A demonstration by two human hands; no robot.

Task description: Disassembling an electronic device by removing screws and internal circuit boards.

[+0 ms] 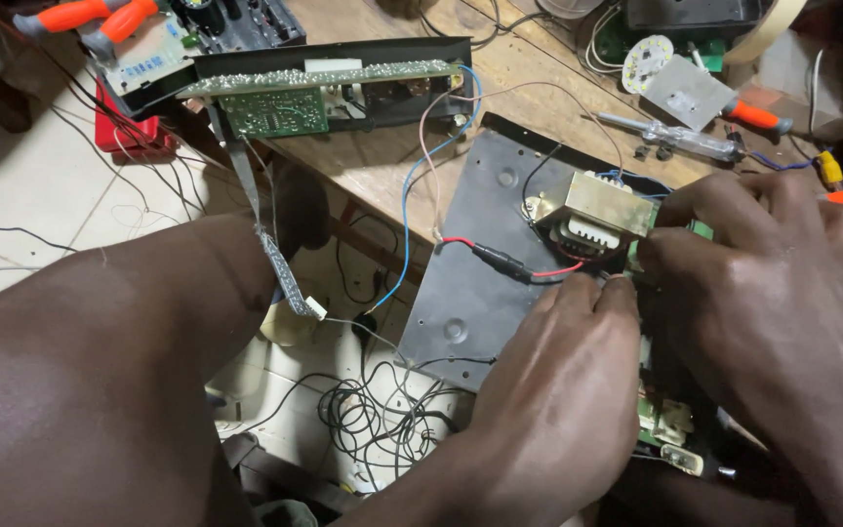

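Observation:
A dark metal chassis plate (470,283) lies half over the wooden bench edge, carrying a brass-coloured transformer (599,210). My left hand (563,376) pinches something small at the end of a red and black wire (509,262) just below the transformer. My right hand (763,263) closes around the transformer's right side and a green circuit board (670,420) that is mostly hidden under both hands. What the fingertips grip is too covered to make out exactly.
A green circuit board (275,112) in a black panel (343,59) sits at the bench's far left, with a ribbon cable (280,263) hanging down. Orange-handled pliers (90,20), a screwdriver (695,137) and a round LED board (646,60) lie behind. Tangled wires (373,410) cover the tiled floor. My knee (109,371) fills the lower left.

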